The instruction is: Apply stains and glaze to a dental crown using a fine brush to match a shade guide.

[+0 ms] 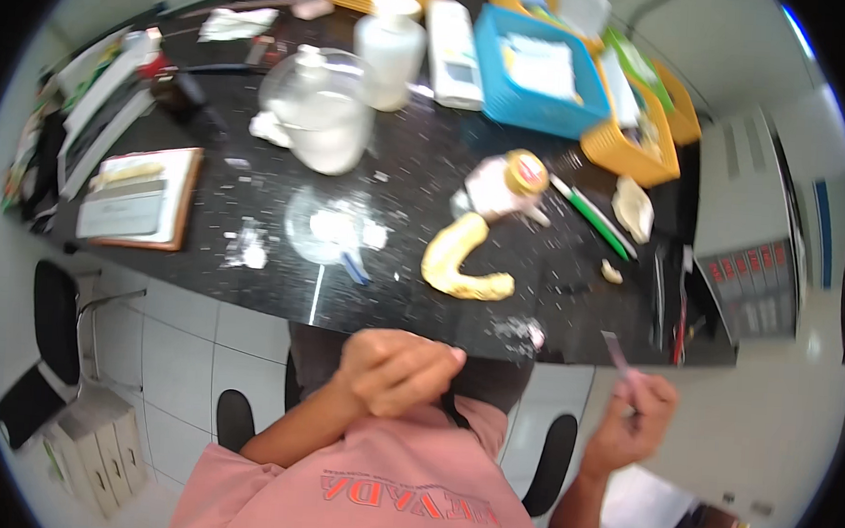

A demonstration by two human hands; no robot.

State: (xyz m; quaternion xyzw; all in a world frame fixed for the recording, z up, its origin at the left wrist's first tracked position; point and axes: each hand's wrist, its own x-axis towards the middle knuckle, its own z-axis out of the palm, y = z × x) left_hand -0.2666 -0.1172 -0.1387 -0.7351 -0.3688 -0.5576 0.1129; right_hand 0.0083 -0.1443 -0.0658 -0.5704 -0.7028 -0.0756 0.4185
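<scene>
My left hand (393, 372) is closed, fingers curled and pinched, just in front of the black table's edge. What it holds, if anything, is too small to make out. In my right hand (636, 419) is a thin tool with a pinkish handle and a narrow flat tip (615, 351), blurred, pointing up toward the table. Between the hands, on the tabletop, lies a U-shaped yellow dental cast (442, 260). Behind it is a jar with a gold lid (526, 172). White crumbs with a small pinkish lump (535, 335) lie near the table edge.
Scraps litter the black table (392, 305). A clear dish with white material (300, 224), a tub (329, 130), and a pump bottle (388, 57) stand left of centre. Green and white pens (597, 221) and a pale cast piece (633, 210) lie right. Blue (535, 117) and yellow baskets (629, 160) stand behind.
</scene>
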